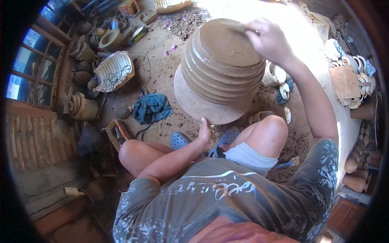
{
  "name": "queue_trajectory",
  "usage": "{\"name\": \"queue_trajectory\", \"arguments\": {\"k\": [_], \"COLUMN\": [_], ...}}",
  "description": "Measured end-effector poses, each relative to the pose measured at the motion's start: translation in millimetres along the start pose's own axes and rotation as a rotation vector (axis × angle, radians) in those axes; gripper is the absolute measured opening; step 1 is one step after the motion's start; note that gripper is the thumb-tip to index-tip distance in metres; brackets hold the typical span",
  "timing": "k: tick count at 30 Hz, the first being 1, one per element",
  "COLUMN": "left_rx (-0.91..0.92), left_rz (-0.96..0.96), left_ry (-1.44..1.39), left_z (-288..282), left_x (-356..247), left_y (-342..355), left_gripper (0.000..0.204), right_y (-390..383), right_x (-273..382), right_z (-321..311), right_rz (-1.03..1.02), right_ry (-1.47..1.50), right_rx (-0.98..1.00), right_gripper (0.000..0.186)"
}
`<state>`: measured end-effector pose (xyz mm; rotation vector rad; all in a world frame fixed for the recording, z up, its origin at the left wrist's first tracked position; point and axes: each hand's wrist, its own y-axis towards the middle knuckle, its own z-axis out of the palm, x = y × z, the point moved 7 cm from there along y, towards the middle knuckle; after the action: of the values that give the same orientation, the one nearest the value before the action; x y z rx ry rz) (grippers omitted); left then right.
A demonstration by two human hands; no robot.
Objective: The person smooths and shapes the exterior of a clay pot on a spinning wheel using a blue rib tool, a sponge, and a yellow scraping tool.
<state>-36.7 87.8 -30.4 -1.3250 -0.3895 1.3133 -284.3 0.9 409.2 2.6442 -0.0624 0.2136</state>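
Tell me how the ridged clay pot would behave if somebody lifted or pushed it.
The ridged clay pot may feel slippery, since its sides glisten as if wet. It is probably heavy, looking bulky beside the right hand. Firm pressure could dent it, as the clay looks damp.

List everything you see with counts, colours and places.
Ribbed clay vessel: one, brown, upper centre
Round board: one, paler, under the vessel
Thin tool: one, brownish, at the vessel's top
Crumpled cloth: one, teal, floor left of board
Clogs: two, bluish, below the board
Ribbed pieces: two, cream, upper left, top edge
Wide bowl: one, tan, upper left
Open boxes: several, mixed, left half
Brush: one, blue, tan, lower right
Window: one, brown frame, left wall
Pots: many, brown tones, left and right edges
Other clutter: uncountable, mixed, both sides
Shirt: one, grey, bottom
Shorts: one pair, pale, lower centre
Knees: two, bare, lower centre
Left grip: one, bare, board's near edge
Right grip: one, bare, around thin tool
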Motion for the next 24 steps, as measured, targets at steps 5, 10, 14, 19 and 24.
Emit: {"name": "queue_trajectory", "arguments": {"k": [5, 10, 14, 19, 24], "left_rx": [-0.061, -0.207, -0.274, -0.354, -0.304], "left_rz": [0.116, 0.381, 0.333, 0.382, 0.318], "left_ry": [-0.079, -0.315, -0.045, -0.053, -0.068], "left_z": [-8.9, -26.5, -122.9, -102.2, -102.5], "left_x": [-12.0, -79.9, -158.7, -165.8, -121.7], "left_y": [5.6, -8.8, 44.6, 15.0, 39.3], "left_gripper": [0.087, 0.076, 0.083, 0.080, 0.072], "right_y": [-10.1, 24.8, 58.3, 21.8, -12.4], "right_x": [37.9, 43.6, 11.5, 47.5, 62.6], "right_z": [23.1, 25.3, 57.6, 43.4, 14.4], "right_rz": [-0.096, -0.172, -0.093, -0.284, -0.426], "right_ry": [0.102, 0.100, 0.254, 0.315, 0.394], "right_rx": [0.014, 0.017, 0.010, 0.118, 0.188], "right_gripper": [0.023, 0.022, 0.024, 0.025, 0.026]}}
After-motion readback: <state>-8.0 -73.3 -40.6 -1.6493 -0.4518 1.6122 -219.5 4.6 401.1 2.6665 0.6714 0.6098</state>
